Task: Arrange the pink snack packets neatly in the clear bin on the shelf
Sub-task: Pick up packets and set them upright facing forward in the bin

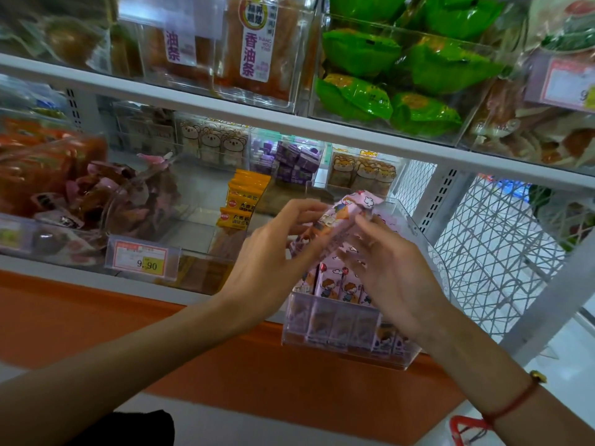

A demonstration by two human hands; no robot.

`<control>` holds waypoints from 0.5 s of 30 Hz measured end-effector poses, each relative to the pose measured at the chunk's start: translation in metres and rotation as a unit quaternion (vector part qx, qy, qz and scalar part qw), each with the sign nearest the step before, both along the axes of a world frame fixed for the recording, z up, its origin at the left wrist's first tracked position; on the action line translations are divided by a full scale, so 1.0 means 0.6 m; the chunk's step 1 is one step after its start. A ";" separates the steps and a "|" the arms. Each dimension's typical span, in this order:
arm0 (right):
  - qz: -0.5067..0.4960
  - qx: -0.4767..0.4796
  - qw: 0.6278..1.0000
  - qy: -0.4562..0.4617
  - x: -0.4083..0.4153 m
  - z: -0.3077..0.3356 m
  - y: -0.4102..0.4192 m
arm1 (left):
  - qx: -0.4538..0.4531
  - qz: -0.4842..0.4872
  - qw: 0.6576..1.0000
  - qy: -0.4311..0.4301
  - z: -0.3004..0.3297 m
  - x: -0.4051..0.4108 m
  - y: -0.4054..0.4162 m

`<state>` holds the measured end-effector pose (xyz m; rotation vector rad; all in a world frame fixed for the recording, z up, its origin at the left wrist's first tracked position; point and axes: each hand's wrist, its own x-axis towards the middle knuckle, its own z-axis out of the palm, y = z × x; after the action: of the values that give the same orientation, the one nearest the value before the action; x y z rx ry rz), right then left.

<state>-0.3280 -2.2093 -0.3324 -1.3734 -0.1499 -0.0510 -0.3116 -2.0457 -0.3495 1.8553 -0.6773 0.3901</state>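
Note:
Both hands hold a small bunch of pink snack packets [346, 217] printed with cartoon children, tilted above the clear bin [341, 344] at the front of the lower shelf. My left hand [273, 249] grips the bunch from the left side, fingers curled round it. From the right, my right hand [386, 268] pinches the same bunch. Inside the bin, more pink packets [338, 284] stand upright in a row, partly hidden behind my hands.
Yellow packets [241, 201] stand in the bin to the left, above a price tag reading 9.90 [141, 260]. Purple boxes [296, 162] and animal-print packs sit behind. Green bags [402, 75] fill the shelf above. A white wire panel [489, 252] closes the shelf's right end.

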 end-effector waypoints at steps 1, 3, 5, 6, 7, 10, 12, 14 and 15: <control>-0.001 -0.005 1.000 -0.003 0.000 0.000 -0.002 | 0.009 -0.007 1.000 0.001 -0.001 0.001 0.001; -0.029 -0.042 0.999 -0.017 0.000 -0.001 -0.001 | 0.020 -0.023 1.000 0.000 -0.002 0.002 0.001; -0.074 -0.060 0.995 -0.035 -0.003 -0.004 0.005 | 0.024 -0.024 0.999 0.001 -0.001 0.003 -0.001; -0.100 -0.062 0.992 -0.048 -0.004 -0.005 0.009 | 0.033 -0.012 0.999 -0.010 -0.001 0.004 -0.001; -0.126 -0.066 0.988 -0.065 -0.006 -0.006 0.012 | 0.048 0.007 0.998 -0.028 0.000 0.004 -0.001; -0.169 -0.093 0.974 -0.119 -0.011 -0.005 0.018 | 0.068 0.039 0.994 -0.074 0.000 0.002 -0.002; -0.169 -0.121 0.970 -0.130 -0.012 -0.003 0.019 | 0.053 0.041 0.996 -0.065 0.000 0.000 -0.002; -0.148 -0.140 0.971 -0.125 -0.011 0.000 0.016 | 0.029 0.021 0.999 -0.012 0.003 -0.001 -0.001; -0.139 -0.147 0.972 -0.120 -0.010 0.001 0.013 | 0.017 0.005 1.000 0.021 0.005 -0.001 0.000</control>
<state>-0.3341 -2.2013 -0.3317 -1.6749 -0.1720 -0.4452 -0.3120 -2.0459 -0.3465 1.8937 -0.6505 0.3479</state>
